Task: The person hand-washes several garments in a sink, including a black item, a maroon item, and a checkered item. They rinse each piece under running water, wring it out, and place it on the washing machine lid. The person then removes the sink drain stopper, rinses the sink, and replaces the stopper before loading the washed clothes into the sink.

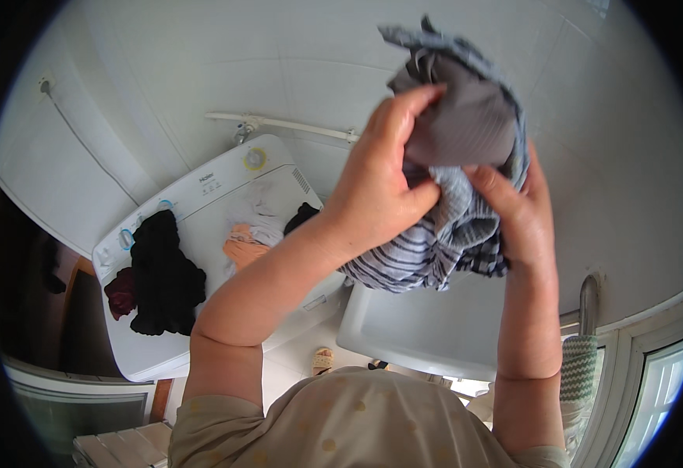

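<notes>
Both my hands hold a bunched garment up over the white sink. Its visible parts are a plain grey-brown cloth (pixel 464 120) and blue-grey edging. My left hand (pixel 385 175) pinches the brown cloth from the left, thumb below and fingers above. From the right, my right hand (pixel 520 205) grips the blue-grey fabric, its thumb in front and the other fingers partly hidden behind. Below hangs striped grey-and-black cloth (pixel 400 257); I cannot tell whether it belongs to the same garment. The sink (pixel 429 322) lies beneath, its far part covered by the cloth.
Left of the sink stands a white Haier washing machine (pixel 201 257). On its top lie a black garment (pixel 166 275), a dark red cloth (pixel 120 292), and orange (pixel 242 245) and pale cloths (pixel 262 219). A white pipe (pixel 300 127) runs along the wall. A metal pipe (pixel 588 301) stands at right.
</notes>
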{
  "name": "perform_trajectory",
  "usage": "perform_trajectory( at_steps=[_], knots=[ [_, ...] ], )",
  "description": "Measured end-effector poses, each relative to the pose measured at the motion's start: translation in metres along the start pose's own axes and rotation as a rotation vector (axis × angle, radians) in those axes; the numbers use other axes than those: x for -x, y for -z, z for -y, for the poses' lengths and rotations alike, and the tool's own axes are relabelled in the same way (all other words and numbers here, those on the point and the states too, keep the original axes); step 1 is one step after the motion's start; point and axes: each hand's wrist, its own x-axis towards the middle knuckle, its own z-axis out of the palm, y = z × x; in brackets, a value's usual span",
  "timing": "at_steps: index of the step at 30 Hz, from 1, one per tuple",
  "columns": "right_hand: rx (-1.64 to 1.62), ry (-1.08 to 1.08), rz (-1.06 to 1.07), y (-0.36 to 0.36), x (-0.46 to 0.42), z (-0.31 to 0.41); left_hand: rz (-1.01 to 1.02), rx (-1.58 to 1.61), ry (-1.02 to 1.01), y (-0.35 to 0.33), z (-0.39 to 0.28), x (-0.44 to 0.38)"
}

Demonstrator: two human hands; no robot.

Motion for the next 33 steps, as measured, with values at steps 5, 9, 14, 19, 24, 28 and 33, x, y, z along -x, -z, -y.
perform_trajectory(
  at_steps=[5,9,14,19,24,28,33],
  knots=[
    [-0.044,-0.352,-0.229,0.072,0.062,-0.109,0.184,0.179,0.397,-0.070,0.098,0.084],
    [-0.042,-0.480,-0.386,0.096,0.099,-0.221,0.352,-0.077,0.446,-0.092,0.186,0.150],
    [-0.151,-0.964,-0.510,0.109,0.097,-0.323,0.554,-0.568,0.757,-0.105,0.211,0.144],
    [0.228,-1.093,-0.018,0.094,0.106,-0.360,0.540,-0.773,0.420,-0.020,0.123,0.147],
    [0.289,-0.732,0.220,0.030,0.090,-0.322,0.164,-1.248,0.677,0.123,0.050,0.211],
    [0.050,-0.776,0.336,-0.072,0.038,-0.287,-0.262,-0.733,1.138,0.200,0.024,0.279],
    [0.210,-0.599,0.340,-0.185,-0.014,-0.346,-0.533,-0.230,1.231,0.213,0.055,0.271]
  ],
)
